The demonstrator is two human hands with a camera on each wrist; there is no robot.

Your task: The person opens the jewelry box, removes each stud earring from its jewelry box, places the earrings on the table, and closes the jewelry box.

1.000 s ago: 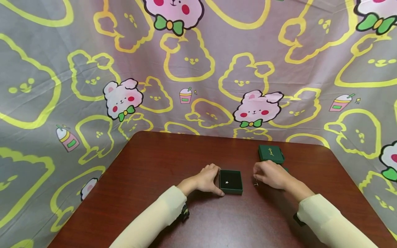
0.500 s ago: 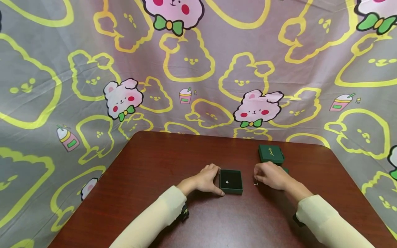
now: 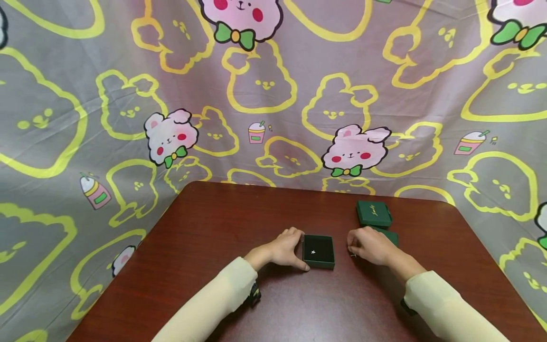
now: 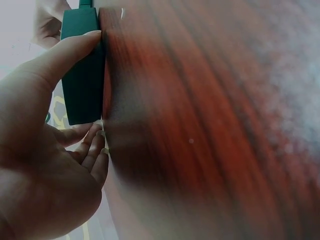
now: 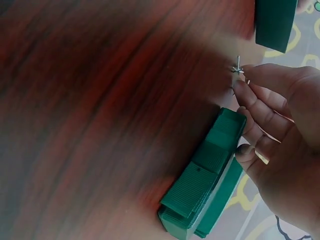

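Note:
My left hand (image 3: 282, 248) holds the left side of an open green jewelry box (image 3: 318, 265) with a black lining. In the left wrist view its thumb lies along the wall of the green box (image 4: 82, 95), with the other fingers at the far corner. A small silver star stud earring (image 3: 313, 252) sits in the lining. To the right of the box, my right hand (image 3: 371, 246) pinches another star-shaped stud earring (image 5: 238, 70) between thumb and forefinger, low over the table. Its thin post sticks out past the fingertips in the right wrist view.
Behind my right hand lies a dark green box with gold lettering (image 3: 373, 213). Another flat green piece (image 3: 388, 235) is in front of it, partly hidden by the hand. The brown wooden table (image 3: 231, 213) meets a patterned cloth (image 3: 265, 156) at its back and sides.
My right hand has shifted slightly left and nearer with the earring, uncovering more of the green piece behind it. The left hand and the open box stay in place.

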